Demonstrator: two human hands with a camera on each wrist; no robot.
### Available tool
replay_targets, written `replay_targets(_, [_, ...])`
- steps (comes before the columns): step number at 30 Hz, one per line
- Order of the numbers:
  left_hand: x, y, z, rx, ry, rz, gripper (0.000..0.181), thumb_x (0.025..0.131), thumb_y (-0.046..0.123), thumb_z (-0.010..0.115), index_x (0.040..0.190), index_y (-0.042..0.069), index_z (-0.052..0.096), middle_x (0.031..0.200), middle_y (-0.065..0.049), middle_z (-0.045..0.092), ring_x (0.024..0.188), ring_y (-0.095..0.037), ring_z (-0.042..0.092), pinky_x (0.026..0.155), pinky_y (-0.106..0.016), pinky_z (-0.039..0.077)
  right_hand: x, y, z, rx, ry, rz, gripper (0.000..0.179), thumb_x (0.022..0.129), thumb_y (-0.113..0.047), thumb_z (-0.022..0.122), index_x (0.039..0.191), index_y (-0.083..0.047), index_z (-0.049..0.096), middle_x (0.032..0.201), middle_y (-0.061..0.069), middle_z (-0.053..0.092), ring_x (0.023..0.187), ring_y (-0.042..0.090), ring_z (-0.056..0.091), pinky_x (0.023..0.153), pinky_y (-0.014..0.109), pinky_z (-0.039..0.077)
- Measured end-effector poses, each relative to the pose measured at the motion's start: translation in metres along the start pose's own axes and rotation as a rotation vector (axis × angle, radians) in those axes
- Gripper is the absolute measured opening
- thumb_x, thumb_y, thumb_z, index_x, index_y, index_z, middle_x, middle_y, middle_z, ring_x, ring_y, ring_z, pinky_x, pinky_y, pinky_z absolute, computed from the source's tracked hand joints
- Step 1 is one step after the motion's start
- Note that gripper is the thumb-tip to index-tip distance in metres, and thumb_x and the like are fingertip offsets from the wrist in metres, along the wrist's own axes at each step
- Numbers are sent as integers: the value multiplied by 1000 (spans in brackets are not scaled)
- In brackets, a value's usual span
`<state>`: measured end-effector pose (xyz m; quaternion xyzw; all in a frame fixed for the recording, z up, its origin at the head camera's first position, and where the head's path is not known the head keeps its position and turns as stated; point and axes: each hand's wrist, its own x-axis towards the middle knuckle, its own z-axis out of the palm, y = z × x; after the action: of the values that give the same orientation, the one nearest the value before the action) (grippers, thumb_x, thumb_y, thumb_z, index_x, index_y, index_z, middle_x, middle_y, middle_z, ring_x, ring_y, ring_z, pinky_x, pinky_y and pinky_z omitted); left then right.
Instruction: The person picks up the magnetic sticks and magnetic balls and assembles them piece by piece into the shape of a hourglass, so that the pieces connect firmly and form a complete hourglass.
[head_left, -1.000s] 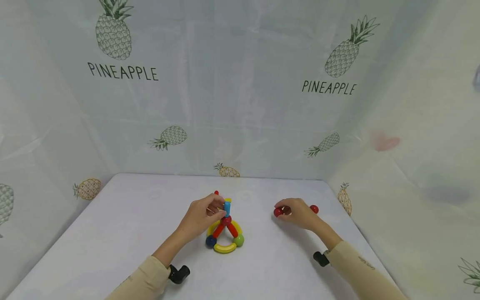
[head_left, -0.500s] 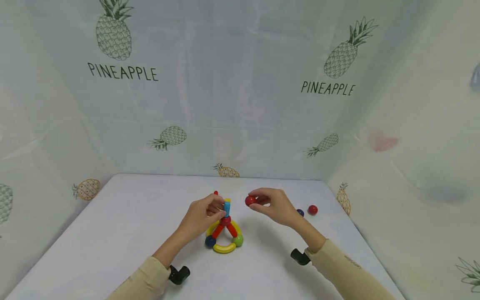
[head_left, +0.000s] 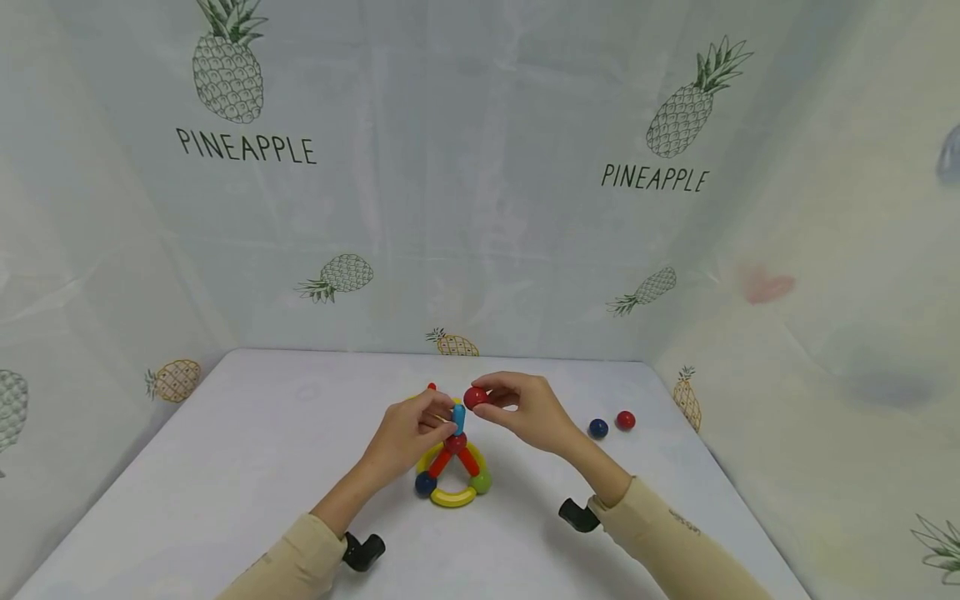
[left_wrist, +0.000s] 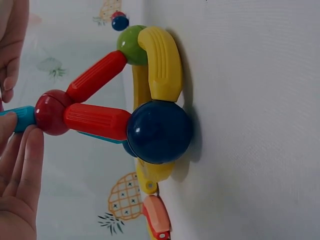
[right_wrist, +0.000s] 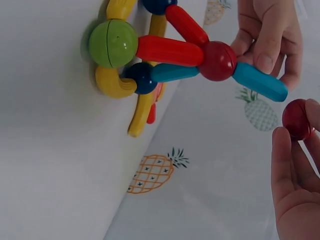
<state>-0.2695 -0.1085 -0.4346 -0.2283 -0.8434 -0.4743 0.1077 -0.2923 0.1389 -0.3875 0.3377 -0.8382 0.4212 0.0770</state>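
Note:
My left hand (head_left: 411, 432) pinches a blue rod (right_wrist: 260, 81) that stands up from a red ball (left_wrist: 52, 112) at the top of a magnetic stick-and-ball structure. Below that ball, red rods (left_wrist: 97, 120) slope down to a dark blue ball (left_wrist: 159, 131) and a green ball (right_wrist: 113, 43), with yellow curved rods (head_left: 453, 498) joining the base on the table. Between thumb and fingers, my right hand (head_left: 528, 410) holds a second red ball (head_left: 476, 397), just off the rod's free end. In the right wrist view a small gap shows between this ball (right_wrist: 297, 119) and the rod.
To the right on the white table (head_left: 262, 467) lie a loose blue ball (head_left: 597, 428) and another red ball (head_left: 626, 421). Behind the structure are more yellow and red rods, such as a red one (left_wrist: 156, 214). A pineapple-print curtain (head_left: 480, 208) hangs behind the table.
My right hand has lifted the red ball off the table at the right and carried it left to the rod's top. My left hand stays on the rod, shifting only slightly.

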Motion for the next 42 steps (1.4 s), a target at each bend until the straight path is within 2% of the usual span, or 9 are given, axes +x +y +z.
replay_targets(6, [0,1,0,-7,-11,-13,31,95,12,82,122,18,69,106,7,75,89,-6,73,82,-20,60,0,0,1,1,10,8,36,95,-15,83,129,-13,73,119,-1,77,97,9,75,86,24,61])
replay_targets(21, [1,-3,3,-20,-4,4,29,95,13,82,121,16,69,104,6,75,88,-6,73,81,-20,60,2,-3,9,12,15,21,35,95,-13,82,128,-13,74,119,-1,76,97,9,75,86,24,61])
replay_targets(30, [0,-3,4,-45,-5,-2,27,95,14,82,120,17,70,103,7,75,89,-6,73,81,-20,60,3,-3,11,28,0,4,33,97,-13,80,129,-12,73,119,0,76,97,10,74,88,37,64])
replay_targets(37, [0,-1,4,-56,-5,-14,26,96,16,81,119,18,70,103,8,76,90,-7,74,81,-21,60,2,-4,12,55,-4,17,34,98,-14,78,132,-14,71,118,0,76,101,14,75,88,27,62])
replay_targets(42, [1,1,6,-78,-15,-12,27,96,15,81,120,19,69,104,8,75,90,-8,74,81,-22,61,2,-6,12,73,-1,23,35,98,-15,78,132,-12,69,120,4,76,104,19,75,91,29,62])
